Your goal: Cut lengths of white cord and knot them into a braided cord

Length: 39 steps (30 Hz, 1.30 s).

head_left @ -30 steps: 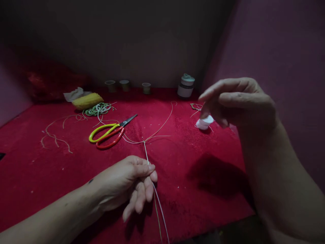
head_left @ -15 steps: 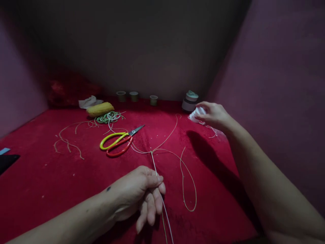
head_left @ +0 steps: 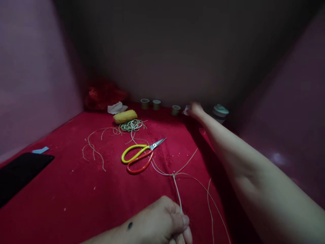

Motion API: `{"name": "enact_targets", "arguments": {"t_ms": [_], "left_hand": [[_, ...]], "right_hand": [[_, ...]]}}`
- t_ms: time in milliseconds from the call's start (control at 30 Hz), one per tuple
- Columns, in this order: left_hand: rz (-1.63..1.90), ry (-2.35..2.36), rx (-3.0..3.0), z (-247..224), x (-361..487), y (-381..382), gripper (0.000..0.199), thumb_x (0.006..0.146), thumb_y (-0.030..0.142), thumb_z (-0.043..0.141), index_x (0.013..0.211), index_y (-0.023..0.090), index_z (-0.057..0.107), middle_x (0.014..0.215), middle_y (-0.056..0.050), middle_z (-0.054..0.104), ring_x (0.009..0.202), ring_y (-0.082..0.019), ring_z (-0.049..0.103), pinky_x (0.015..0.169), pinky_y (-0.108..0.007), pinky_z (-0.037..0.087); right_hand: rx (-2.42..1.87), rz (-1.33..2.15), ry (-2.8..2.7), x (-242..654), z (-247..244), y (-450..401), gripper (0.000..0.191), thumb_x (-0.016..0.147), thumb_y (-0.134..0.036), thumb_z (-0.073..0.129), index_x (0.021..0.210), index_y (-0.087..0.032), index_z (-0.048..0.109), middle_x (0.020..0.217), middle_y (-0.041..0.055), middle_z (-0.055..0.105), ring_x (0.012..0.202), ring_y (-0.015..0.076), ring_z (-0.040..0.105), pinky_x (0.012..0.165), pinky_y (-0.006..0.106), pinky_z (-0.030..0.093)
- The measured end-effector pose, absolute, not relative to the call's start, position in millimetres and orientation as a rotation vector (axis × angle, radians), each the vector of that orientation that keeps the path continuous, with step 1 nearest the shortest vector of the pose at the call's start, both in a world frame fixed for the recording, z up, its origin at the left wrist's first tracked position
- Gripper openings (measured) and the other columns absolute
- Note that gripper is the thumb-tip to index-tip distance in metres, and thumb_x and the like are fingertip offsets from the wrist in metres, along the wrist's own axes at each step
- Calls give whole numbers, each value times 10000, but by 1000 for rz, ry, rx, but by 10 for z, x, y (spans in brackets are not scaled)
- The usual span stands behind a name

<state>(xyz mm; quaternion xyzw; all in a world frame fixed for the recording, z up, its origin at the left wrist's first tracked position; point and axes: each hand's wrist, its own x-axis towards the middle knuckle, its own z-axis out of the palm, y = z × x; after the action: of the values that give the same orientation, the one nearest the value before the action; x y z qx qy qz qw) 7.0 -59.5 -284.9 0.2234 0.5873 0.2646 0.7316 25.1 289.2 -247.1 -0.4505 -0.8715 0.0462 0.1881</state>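
Note:
My left hand (head_left: 166, 220) is closed at the bottom middle, thumb and fingers pinching a white cord (head_left: 178, 194). From this hand the cord runs up to a small knot (head_left: 173, 175), where several thin tan strings (head_left: 194, 179) spread out. My right hand (head_left: 196, 109) is stretched far back near the rear wall, closed around a small white bundle (head_left: 186, 110). Part of that bundle is hidden by the fingers, and its kind is unclear. Scissors (head_left: 139, 158) with one yellow and one red handle lie open left of the knot, blades pointing up right.
Small cups (head_left: 176, 110) stand along the back, with a lidded jar (head_left: 220, 112) partly behind my right forearm. A yellow roll (head_left: 125, 117), tangled green and white cord (head_left: 132, 125), white cloth (head_left: 117, 107) and red plastic bag (head_left: 105, 95) sit back left. A black flat object (head_left: 24, 174) lies left.
My right hand has carried the white bundle farther back, from in front of the jar to beside the cups. The view has turned right. My left hand keeps its pinch on the cord.

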Motion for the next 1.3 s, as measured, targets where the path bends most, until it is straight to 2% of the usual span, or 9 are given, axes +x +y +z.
{"name": "enact_targets", "arguments": {"t_ms": [100,200,300,367,433,500,633,1000,1300], "left_hand": [[540,1282,511,-2857,58,-577,397,812,117,344,485,82,565,358,-7,453,252,-24,336,257,-94,210],[566,1189,391,-2854,58,-595,346,816,158,335,549,100,548,368,-30,503,231,-52,368,236,-109,224],[580,1057,330,-2839,57,-627,313,819,175,291,617,113,522,398,-75,560,229,-96,428,221,-122,237],[567,982,324,-2825,49,-641,292,815,164,266,658,117,508,415,-83,572,240,-122,466,217,-132,259],[560,921,348,-2809,37,-648,249,802,154,277,707,120,505,433,-77,582,253,-146,494,213,-152,288],[568,905,387,-2789,19,-648,199,789,160,329,738,117,516,449,-73,596,269,-160,515,209,-167,313],[616,1012,498,-2735,-39,-623,186,770,203,446,664,89,549,460,-81,610,277,-144,512,195,-174,335],[915,1453,892,-2630,-177,-486,224,799,280,524,646,117,538,405,-29,578,235,-96,454,226,-153,305],[1025,1296,615,-2619,-83,-510,119,772,129,534,759,31,600,737,-156,669,505,-139,627,360,-183,474]], "right_hand": [[-1271,194,-2449,216,-2592,2957,242,670,-153,626,903,-89,607,924,176,616,855,244,586,724,314,431],[-1267,189,-2382,277,-2544,2875,251,687,-131,597,936,-108,578,1038,160,566,977,218,540,808,293,407],[-1194,116,-2310,418,-2341,2542,319,673,-84,585,991,-98,583,1127,180,506,1011,270,522,841,370,399],[-1018,241,-2288,561,-2209,2150,224,689,-104,572,906,-109,626,954,128,585,919,240,555,788,350,430],[-982,598,-2340,744,-2143,1674,132,713,-127,548,800,-120,648,699,67,597,685,175,576,624,289,456],[-1001,1012,-2391,945,-2163,1210,126,731,-163,549,804,-128,645,564,24,564,491,119,514,470,239,415],[-1033,1370,-2287,1239,-2382,616,120,719,-153,582,834,-136,613,527,-11,550,435,77,480,396,181,370],[-1080,1661,-2078,1136,-2685,386,153,749,-52,493,846,-170,493,431,-61,513,291,77,438,270,166,325],[-1018,1771,-1967,1110,-2810,398,127,764,-64,486,776,-184,448,430,-69,509,301,101,485,260,180,362]]}}
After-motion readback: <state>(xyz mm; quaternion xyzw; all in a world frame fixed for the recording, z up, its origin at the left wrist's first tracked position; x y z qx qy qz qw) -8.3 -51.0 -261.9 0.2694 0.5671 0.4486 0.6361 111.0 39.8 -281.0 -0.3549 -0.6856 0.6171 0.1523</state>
